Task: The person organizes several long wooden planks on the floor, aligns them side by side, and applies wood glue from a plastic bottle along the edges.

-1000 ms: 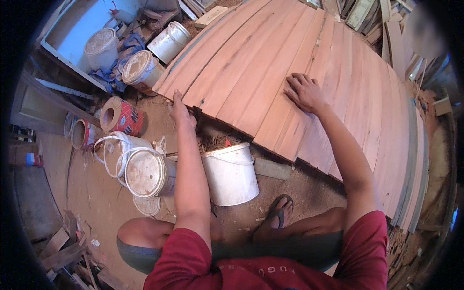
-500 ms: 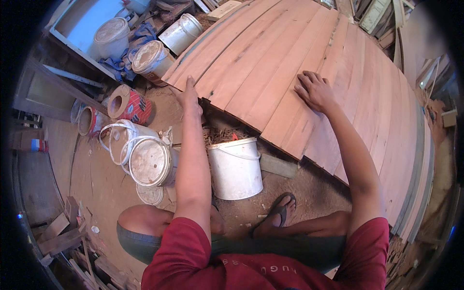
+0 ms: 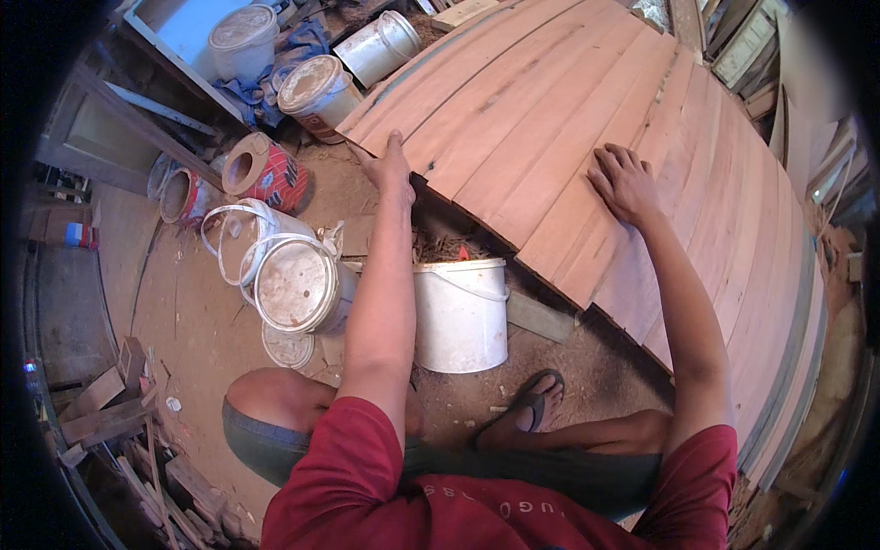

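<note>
A broad panel of reddish-brown wooden planks (image 3: 541,137), laid side by side with staggered ends, spreads in front of me. At its near left corner my left hand (image 3: 390,169) grips the edge, thumb on the top face; the other fingers are hidden beneath. My right hand (image 3: 629,187) rests on the planks nearer the middle, fingers apart and slightly bent, holding nothing. Below the panel's front edge stands a white bucket (image 3: 461,321) with wood shavings behind it and a small red thing at its rim.
More white buckets (image 3: 295,286) stand on the dusty floor at left, near red cardboard tubes (image 3: 266,174). Dirty lidded pails (image 3: 319,92) sit beyond the panel's left edge. Wood offcuts (image 3: 101,399) are piled at lower left. A short board (image 3: 541,317) lies under the panel's edge.
The whole view has shifted, so panel, buckets and hands appear a little farther right. Both hands keep nearly the same places on the planks.
</note>
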Demonstrator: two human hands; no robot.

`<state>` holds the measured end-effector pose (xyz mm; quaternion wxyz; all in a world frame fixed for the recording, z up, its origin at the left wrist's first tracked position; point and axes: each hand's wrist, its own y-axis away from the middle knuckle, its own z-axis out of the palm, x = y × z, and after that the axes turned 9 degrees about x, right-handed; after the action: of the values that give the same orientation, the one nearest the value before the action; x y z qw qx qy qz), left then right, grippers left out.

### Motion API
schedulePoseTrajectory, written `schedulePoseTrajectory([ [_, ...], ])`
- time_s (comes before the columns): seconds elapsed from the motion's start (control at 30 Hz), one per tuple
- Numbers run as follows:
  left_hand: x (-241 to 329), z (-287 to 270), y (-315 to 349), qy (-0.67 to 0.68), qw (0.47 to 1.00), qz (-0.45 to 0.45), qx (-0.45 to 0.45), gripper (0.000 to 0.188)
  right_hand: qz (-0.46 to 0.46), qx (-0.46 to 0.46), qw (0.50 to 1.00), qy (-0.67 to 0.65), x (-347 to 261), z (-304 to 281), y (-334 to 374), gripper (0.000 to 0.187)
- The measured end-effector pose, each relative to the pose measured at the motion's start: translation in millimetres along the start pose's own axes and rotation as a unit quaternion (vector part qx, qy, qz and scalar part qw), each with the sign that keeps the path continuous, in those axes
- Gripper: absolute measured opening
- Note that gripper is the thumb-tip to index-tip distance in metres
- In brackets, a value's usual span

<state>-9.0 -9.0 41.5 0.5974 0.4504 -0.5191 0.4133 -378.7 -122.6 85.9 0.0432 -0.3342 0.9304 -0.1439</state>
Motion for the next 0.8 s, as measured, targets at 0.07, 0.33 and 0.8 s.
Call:
schedulePoseTrajectory([
  [0.07,0.9,-0.3,0.0,0.000,1.000,-0.008,0.001,0.095,0.002,0.000,1.000,0.004,-1.2,-1.1,-0.9,0.054],
  [0.33,-8.6,-6.6,-19.3,0.019,0.998,0.012,-0.054,0.096,-0.002,0.009,1.000,0.010,3.2,6.4,-0.5,0.054],
  [0.8,-26.2,-6.4,-34.7,0.053,0.996,-0.027,-0.062,0.098,-0.024,0.020,1.000,0.005,6.3,13.2,-5.0,0.056],
])
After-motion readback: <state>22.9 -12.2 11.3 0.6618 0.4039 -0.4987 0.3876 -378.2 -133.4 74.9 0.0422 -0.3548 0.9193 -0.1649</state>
